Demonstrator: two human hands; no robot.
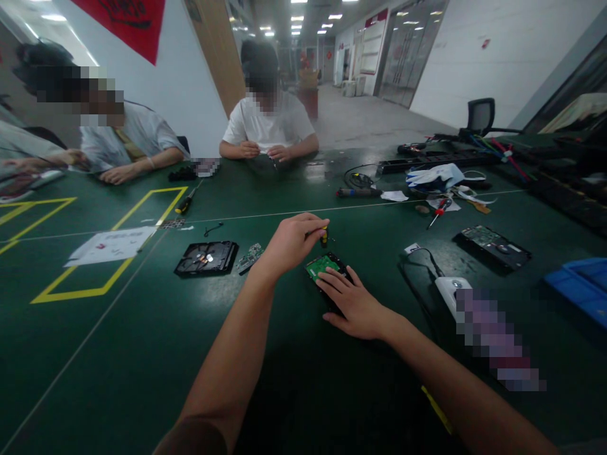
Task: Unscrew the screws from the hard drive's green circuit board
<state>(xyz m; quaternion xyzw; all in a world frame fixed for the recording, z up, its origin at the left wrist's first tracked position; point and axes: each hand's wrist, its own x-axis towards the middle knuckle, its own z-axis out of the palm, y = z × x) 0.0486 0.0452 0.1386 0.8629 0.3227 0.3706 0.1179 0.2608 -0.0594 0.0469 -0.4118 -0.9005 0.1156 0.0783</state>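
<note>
A black hard drive (327,268) with a green circuit board facing up lies on the green table (142,354) in front of me. My right hand (353,303) lies flat on the drive's near end, fingers spread over the board. My left hand (291,240) hovers just above the drive's far end, fingers pinched on a small screwdriver with a yellow and black handle (324,236), held upright with its tip pointing down at the drive.
An opened hard drive (206,258) and a loose circuit board (250,256) lie to the left, a paper sheet (111,245) farther left. Another drive (493,246) and a red screwdriver (439,212) sit right, a blue bin (581,284) at the edge. Three other people sit across the table.
</note>
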